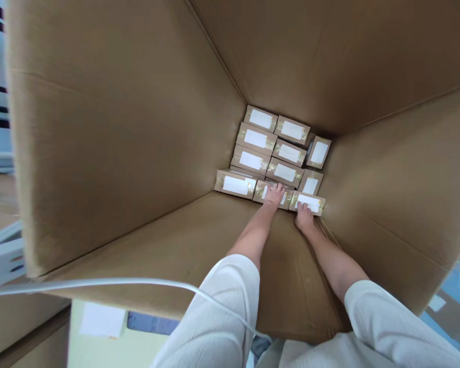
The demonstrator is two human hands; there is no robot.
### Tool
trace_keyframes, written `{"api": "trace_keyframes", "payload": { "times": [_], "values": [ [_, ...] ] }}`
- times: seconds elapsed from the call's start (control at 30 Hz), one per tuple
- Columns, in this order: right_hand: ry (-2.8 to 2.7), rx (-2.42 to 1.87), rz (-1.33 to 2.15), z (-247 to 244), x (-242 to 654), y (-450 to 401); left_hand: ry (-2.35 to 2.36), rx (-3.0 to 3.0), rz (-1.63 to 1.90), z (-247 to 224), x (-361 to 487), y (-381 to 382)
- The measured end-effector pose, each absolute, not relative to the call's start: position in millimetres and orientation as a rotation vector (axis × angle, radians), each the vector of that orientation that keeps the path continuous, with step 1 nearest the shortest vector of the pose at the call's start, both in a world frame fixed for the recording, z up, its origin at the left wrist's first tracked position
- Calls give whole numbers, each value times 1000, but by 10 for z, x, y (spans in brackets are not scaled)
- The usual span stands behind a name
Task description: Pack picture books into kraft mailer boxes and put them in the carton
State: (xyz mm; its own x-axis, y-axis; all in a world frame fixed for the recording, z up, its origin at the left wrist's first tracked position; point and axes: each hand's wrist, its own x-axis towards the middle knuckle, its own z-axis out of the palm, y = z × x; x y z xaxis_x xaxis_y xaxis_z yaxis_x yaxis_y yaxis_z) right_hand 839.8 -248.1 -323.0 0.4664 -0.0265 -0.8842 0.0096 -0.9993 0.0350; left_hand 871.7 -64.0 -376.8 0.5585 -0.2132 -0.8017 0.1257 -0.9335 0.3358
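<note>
Deep inside a large cardboard carton [138,128], small cardboard boxes lie packed in rows, each with a white label and clear tape. My left hand [275,195] rests on the middle box [258,191] of the nearest row, its fingers laid over the top toward the far edge. Beside it, my right hand [304,217] is curled over the near edge of the right-hand box [318,205], fingertips on its label. The left-hand box [235,184] of that row is untouched. My palms hide parts of the boxes under them.
Tall carton walls surround both arms. A white cable [138,281] crosses in front of my left sleeve. Outside at lower left are a pale green surface [99,350] with white paper [101,319] and a white metal frame [3,258]. Narrow gaps show between some boxes.
</note>
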Motion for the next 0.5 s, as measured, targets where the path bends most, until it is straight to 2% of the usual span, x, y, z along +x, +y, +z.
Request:
{"api": "trace_keyframes", "payload": {
  "times": [0.2,0.37,0.5],
  "values": [
    [-140,2620,-1895,-3462,8284,-2353,246,2357,-1566,-3828,8559,-573],
    [-344,2516,-2123,-3719,8208,-2341,228,2317,-1546,-3958,8355,-487],
    [-284,2641,-2077,-3737,8184,-2456,113,2361,-1528,-3951,8391,-381]
  ]
}}
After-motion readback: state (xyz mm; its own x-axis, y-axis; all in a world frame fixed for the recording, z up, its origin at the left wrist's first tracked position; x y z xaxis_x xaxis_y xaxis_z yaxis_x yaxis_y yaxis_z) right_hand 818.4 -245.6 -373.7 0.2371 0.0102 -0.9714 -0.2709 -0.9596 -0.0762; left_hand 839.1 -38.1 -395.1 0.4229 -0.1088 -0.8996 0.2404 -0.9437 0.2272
